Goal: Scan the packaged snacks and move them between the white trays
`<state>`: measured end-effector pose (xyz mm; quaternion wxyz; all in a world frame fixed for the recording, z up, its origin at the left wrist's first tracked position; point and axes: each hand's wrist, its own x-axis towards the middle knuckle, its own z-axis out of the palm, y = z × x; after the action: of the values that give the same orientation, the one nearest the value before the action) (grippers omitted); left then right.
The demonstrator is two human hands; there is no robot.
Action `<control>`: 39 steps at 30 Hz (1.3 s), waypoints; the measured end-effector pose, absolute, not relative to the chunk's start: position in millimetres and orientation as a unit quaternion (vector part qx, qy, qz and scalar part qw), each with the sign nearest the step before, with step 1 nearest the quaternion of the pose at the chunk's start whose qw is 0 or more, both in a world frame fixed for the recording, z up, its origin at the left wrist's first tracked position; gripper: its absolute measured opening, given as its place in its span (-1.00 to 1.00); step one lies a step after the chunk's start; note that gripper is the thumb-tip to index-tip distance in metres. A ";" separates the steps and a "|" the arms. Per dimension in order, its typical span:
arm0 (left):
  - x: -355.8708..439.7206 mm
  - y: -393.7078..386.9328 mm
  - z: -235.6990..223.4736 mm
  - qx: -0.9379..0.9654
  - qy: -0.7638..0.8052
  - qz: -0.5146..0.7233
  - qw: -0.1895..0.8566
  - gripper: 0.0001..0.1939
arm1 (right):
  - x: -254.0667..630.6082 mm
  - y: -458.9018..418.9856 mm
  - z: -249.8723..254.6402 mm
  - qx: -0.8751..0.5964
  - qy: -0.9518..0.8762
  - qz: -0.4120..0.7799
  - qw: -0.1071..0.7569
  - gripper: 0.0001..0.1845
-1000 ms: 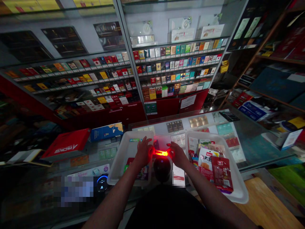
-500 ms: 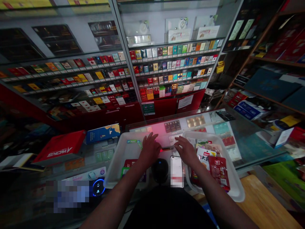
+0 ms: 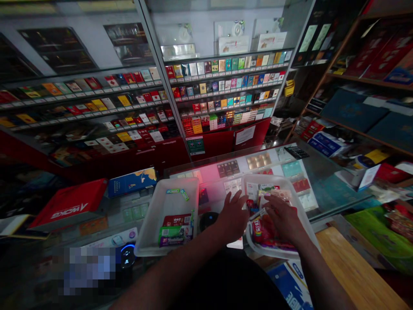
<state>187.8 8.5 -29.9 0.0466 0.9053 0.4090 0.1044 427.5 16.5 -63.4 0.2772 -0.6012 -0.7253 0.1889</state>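
Observation:
The right-hand white plastic tray (image 3: 309,228) holds a jumble of snack packets, among them a red one (image 3: 258,230). Reaching into it, my right hand (image 3: 285,217) has its fingers curled down onto a packet, which the hand mostly covers. My left hand (image 3: 232,218) hovers at that tray's near-left edge, fingers spread and holding nothing I can see. Below it, a phone (image 3: 237,243) is largely hidden by the forearm. In the left-hand white tray (image 3: 151,215) lie two small green gum packs (image 3: 178,193), a dark red packet (image 3: 177,220) and a green-and-purple packet (image 3: 176,234).
Between the trays stands a black rounded device (image 3: 207,220). On the glass counter (image 3: 332,176) are a red box (image 3: 71,202), a blue box (image 3: 132,181) and a calculator (image 3: 296,152). A cabinet of cigarette packs (image 3: 222,86) rises behind. A wooden surface (image 3: 358,271) is at lower right.
Both hands have moved right from the space between the trays. My right hand is now over the packets in the right-hand tray, and a red packet shows there. The view has shifted slightly.

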 end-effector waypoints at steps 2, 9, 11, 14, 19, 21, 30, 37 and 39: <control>199.8 5.5 -30.2 0.913 0.394 0.102 0.036 -0.73 | 440.7 9.6 -69.4 -0.614 -0.718 0.190 0.268 -0.59; 231.0 -0.8 -36.6 0.929 0.348 0.124 0.033 -0.71 | 470.1 -4.6 -79.3 -0.626 -0.717 0.163 0.261 -0.63; 233.6 -4.2 -37.1 0.928 0.347 0.127 0.045 -0.74 | 473.9 -7.4 -81.6 -0.635 -0.713 0.165 0.249 -0.61; 230.9 -9.4 -35.0 0.924 0.353 0.130 0.067 -0.76 | 475.4 -12.2 -83.1 -0.653 -0.698 0.170 0.240 -0.59; 214.6 -14.7 -22.6 0.907 0.388 0.136 0.088 -0.77 | 466.3 -13.7 -74.9 -0.655 -0.700 0.159 0.234 -0.57; 205.0 -16.3 -15.4 0.901 0.402 0.135 0.089 -0.77 | 458.9 -9.7 -68.9 -0.652 -0.703 0.155 0.239 -0.56; 120.5 -34.9 -4.0 0.836 0.513 0.145 0.128 -0.79 | 388.3 10.6 -36.6 -0.605 -0.739 0.152 0.254 -0.62; 7.6 -52.6 -25.5 0.751 0.643 0.093 0.119 -0.71 | 294.2 3.0 -19.9 -0.523 -0.785 0.185 0.276 -0.73; -18.9 -55.5 -33.2 0.738 0.662 0.059 0.119 -0.71 | 262.2 -0.8 -19.4 -0.505 -0.801 0.182 0.268 -0.79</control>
<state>-18.9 -55.5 -33.2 0.1189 0.7376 0.6621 0.0587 262.2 -0.8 -19.4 0.2675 -0.5046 -0.8005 0.1816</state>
